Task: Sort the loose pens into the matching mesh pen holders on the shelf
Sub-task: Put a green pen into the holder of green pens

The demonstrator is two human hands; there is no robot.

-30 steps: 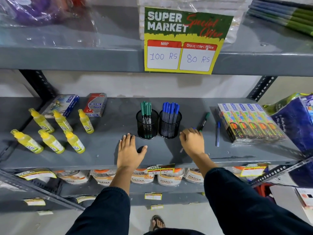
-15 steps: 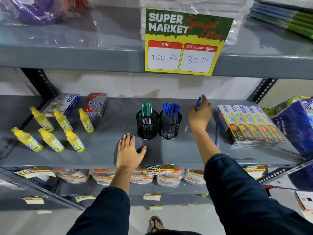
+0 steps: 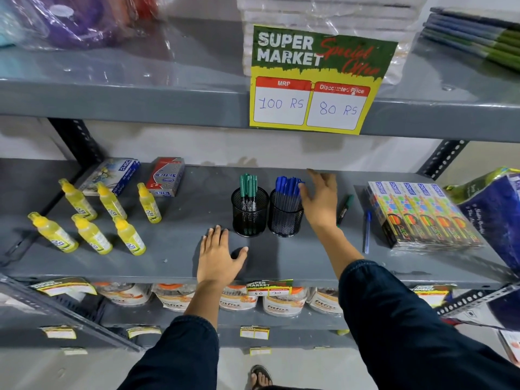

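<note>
The right hand (image 3: pixel 319 202) is reaching beside the blue pens' holder (image 3: pixel 285 218), its fingers spread wide and holding nothing, with the thumb side touching the blue caps. The left hand (image 3: pixel 218 256) is lying flat and open on the shelf (image 3: pixel 174 249), palm down, just in front of the green pens' holder (image 3: pixel 250 212), gripping nothing.

Two loose pens are waiting on the shelf to the right of the right hand. The green pen (image 3: pixel 344 209) is lying near the wrist, slanting away toward the back. The blue pen (image 3: pixel 367 230) is lying just beyond it, close beside the stack of colour boxes (image 3: pixel 422 215), pointing almost straight front to back.

Both are looking like light, stiff plastic sticks, so they are likely asking for little force. The smooth barrels may be rolling or slipping on the painted metal, so a pinch at the middle of the barrel with thumb and two fingers seems the safest hold. The green one is thicker and dark-bodied with a green cap. The blue one is slim, with a pale translucent barrel and a blue cap.

The holders are black mesh cups standing side by side, touching or nearly so. Each is already fairly full, so a pen may be needing to go in upright, tip down, among the others. Yellow bottles (image 3: pixel 95 218) are standing well apart to the left.
</note>
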